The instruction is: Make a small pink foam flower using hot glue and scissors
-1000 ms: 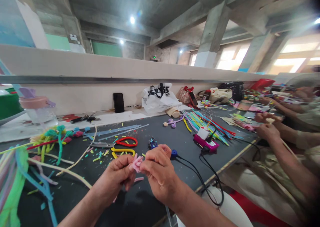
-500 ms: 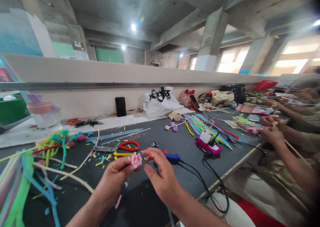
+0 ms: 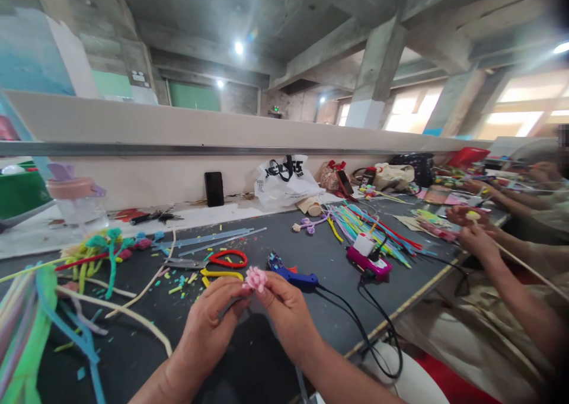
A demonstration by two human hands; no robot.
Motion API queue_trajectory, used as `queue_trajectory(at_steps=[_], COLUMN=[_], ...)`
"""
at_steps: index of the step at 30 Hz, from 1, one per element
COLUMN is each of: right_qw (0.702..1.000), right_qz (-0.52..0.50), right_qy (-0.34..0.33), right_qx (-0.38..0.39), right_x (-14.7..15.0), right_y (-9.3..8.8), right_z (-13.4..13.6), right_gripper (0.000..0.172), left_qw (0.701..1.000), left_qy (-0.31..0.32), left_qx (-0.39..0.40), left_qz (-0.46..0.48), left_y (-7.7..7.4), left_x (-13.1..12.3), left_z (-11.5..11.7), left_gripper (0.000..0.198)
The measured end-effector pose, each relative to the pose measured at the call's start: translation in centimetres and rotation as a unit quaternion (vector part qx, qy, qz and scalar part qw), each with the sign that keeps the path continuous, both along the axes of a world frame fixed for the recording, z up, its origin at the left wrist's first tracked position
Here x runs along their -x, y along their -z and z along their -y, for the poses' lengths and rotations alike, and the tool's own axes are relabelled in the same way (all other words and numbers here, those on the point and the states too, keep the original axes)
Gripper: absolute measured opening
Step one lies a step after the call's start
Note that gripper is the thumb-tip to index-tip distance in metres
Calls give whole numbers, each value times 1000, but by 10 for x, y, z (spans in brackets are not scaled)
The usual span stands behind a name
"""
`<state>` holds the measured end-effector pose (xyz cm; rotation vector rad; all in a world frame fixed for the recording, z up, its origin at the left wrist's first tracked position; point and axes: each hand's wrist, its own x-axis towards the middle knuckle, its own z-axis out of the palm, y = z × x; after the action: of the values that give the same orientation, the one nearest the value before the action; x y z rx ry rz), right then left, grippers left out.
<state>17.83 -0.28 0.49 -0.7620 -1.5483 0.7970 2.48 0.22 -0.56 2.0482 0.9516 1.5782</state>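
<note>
A small pink fuzzy flower [image 3: 255, 279] is held up above the dark table, between both hands. My right hand [image 3: 287, 309] pinches it from the right with thumb and fingers. On its left side, the bent fingertips of my left hand [image 3: 217, 312] reach the petals, thumb tucked below; their exact contact is partly hidden. Just behind the hands lie the blue glue gun [image 3: 302, 278], red-handled scissors [image 3: 227, 259] and a yellow-handled tool [image 3: 217, 273].
Pipe cleaners [image 3: 371, 232] lie at back right, near a magenta power strip [image 3: 368, 263] with black cords. Coloured stems and scraps cover the left. A phone [image 3: 214, 189] leans on the partition. A co-worker's hands [image 3: 478, 235] are at right.
The pink flower has moved right and slightly up. My right hand, apart from it before with fingers spread, has closed on it. My left hand has shifted right, its fingers now further round.
</note>
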Motion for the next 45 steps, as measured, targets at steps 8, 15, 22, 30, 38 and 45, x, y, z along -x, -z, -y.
queue_trajectory(at_steps=[8, 15, 22, 30, 38, 45], right_qw=[998, 995, 991, 988, 988, 986], right_qz=[40, 102, 130, 150, 149, 165], right_qy=[-21, -13, -18, -17, -3, 14], right_qx=[43, -17, -11, -28, -36, -29], right_x=[-7, -5, -5, -5, -4, -4], right_y=[4, -1, 1, 1, 1, 1], right_z=[-9, -8, -8, -8, -8, -5], right_gripper=[32, 36, 41, 42, 47, 50], left_qw=[996, 993, 994, 999, 994, 991], left_qy=[-65, -43, -21, -11, -19, -44], left_qx=[-64, -93, -71, -9, -56, -83], left_qz=[-17, -58, -78, -41, -96, -94], left_y=[-4, -9, -13, -12, -18, -14], left_x=[7, 6, 8, 8, 8, 8], left_z=[3, 6, 6, 1, 5, 7], left_gripper=[15, 19, 14, 6, 6, 10])
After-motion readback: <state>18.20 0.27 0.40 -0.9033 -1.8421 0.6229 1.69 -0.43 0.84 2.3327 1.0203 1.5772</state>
